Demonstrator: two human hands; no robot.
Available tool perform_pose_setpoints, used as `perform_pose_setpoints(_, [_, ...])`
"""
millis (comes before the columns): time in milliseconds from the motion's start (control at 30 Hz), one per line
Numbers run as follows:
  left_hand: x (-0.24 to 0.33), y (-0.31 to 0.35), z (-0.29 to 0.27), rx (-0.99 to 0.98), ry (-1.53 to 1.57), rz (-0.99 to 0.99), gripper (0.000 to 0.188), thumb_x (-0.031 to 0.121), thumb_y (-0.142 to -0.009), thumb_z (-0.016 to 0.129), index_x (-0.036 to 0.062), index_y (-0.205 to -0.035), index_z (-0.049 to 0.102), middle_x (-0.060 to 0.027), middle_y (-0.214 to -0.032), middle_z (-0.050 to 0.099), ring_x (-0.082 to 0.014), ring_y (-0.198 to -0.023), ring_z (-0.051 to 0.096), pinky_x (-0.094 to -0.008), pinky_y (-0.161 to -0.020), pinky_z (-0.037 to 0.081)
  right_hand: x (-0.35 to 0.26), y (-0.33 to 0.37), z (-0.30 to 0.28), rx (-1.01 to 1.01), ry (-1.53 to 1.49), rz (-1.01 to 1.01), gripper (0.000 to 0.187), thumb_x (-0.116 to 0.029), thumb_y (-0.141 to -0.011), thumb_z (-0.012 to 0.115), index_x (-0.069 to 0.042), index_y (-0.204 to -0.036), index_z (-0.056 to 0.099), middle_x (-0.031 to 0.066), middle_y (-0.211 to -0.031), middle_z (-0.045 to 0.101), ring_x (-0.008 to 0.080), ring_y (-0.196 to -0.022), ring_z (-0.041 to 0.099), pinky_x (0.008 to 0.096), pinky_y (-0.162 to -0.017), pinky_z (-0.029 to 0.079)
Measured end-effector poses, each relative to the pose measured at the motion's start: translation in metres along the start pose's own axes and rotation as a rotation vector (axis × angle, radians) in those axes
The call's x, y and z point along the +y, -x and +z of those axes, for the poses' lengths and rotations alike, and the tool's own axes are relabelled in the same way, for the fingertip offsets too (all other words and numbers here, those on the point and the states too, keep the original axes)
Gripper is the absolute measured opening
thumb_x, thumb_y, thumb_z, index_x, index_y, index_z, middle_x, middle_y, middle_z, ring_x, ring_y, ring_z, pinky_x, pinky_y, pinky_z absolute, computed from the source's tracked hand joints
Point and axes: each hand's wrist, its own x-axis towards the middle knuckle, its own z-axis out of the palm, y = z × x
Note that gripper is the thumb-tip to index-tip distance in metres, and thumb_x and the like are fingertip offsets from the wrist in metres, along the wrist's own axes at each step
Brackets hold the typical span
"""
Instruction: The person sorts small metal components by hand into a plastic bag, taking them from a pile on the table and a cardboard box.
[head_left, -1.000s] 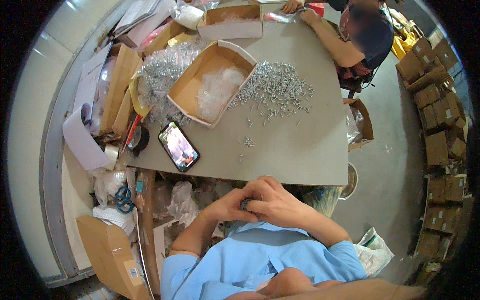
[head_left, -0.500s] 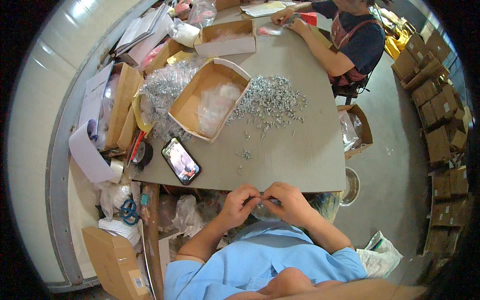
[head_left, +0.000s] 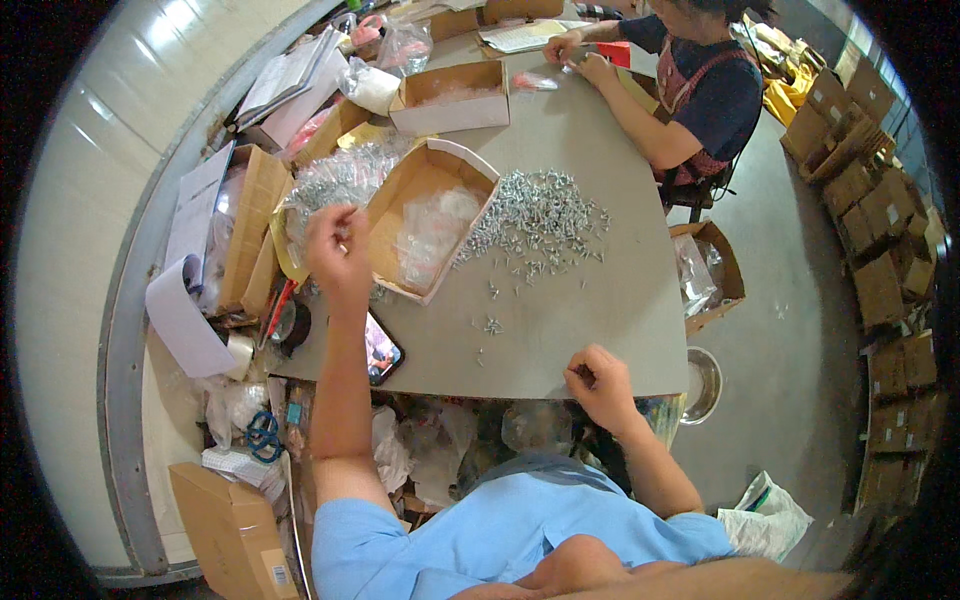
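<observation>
My left hand is stretched forward over the heap of clear bags filled with metal screws, beside the open cardboard tray. Its fingers are bent and blurred, so whether they hold anything cannot be told. My right hand is closed at the near table edge, its fingers curled in; any thing inside is hidden. Flat clear plastic bags lie in the tray. Loose silver screws are spread to the tray's right, with a small cluster of screws nearer me.
A phone lies partly behind my left forearm. A second box stands farther back. Across the table, a co-worker's hands are together near a small bag. Papers and boxes crowd the left; a metal bowl is at the right.
My hands were together at the table edge and have parted. The left has moved forward and left to the bag heap; the right has shifted slightly right.
</observation>
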Motion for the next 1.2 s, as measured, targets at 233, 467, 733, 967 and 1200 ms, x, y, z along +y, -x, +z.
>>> perform_pose_setpoints(233, [-0.080,-0.006,0.092,-0.827,-0.539,0.381,0.022,0.005,-0.077,0.060,0.0026,-0.098,0.063,-0.0157,-0.095,0.064,-0.0337,-0.089,0.061,-0.0407,-0.081,0.049,0.002,0.000,0.004,0.028,-0.006,-0.078,0.010,-0.004,-0.073,0.066,-0.005,-0.077,0.057,0.0104,-0.072,0.056,0.0290,-0.068,0.056,0.0357,-0.059,0.045])
perform_pose_setpoints(467, [-0.082,-0.016,0.099,-0.911,-0.574,0.177,0.018,0.011,-0.071,0.068,0.0018,-0.087,0.065,-0.0135,-0.090,0.066,-0.0288,-0.088,0.064,-0.0400,-0.077,0.051,0.005,0.002,0.000,0.063,0.055,-0.169,0.011,0.000,-0.073,0.067,-0.003,-0.078,0.058,0.0090,-0.071,0.054,0.0200,-0.057,0.054,0.0292,-0.052,0.043])
perform_pose_setpoints(733, [-0.088,-0.021,0.059,-0.755,-0.109,-0.086,0.016,0.009,-0.078,0.065,-0.0006,-0.091,0.066,-0.0140,-0.084,0.068,-0.0223,-0.075,0.065,-0.0331,-0.069,0.051,0.002,0.003,-0.001,0.007,0.033,-0.091,0.010,-0.003,-0.073,0.066,-0.005,-0.079,0.058,0.0104,-0.075,0.057,0.0297,-0.070,0.057,0.0370,-0.061,0.046])
perform_pose_setpoints(967, [-0.055,-0.005,0.044,-0.749,0.303,-0.453,0.016,0.010,-0.084,0.060,-0.0008,-0.096,0.062,-0.0047,-0.079,0.064,-0.0099,-0.072,0.058,-0.0258,-0.064,0.048,0.005,0.003,0.000,0.031,0.052,-0.101,0.010,-0.005,-0.074,0.067,-0.005,-0.079,0.059,0.0105,-0.075,0.057,0.0283,-0.069,0.057,0.0350,-0.061,0.046])
perform_pose_setpoints(1200, [0.048,0.126,0.038,-0.889,0.681,-0.635,0.016,0.017,-0.093,0.055,0.0079,-0.105,0.051,0.0009,-0.090,0.056,-0.0081,-0.077,0.052,-0.0232,-0.068,0.045,-0.026,0.003,0.024,-0.024,-0.376,0.049,0.019,-0.005,-0.081,0.067,-0.001,-0.097,0.056,0.0036,-0.082,0.059,0.0105,-0.074,0.057,0.0247,-0.065,0.048])
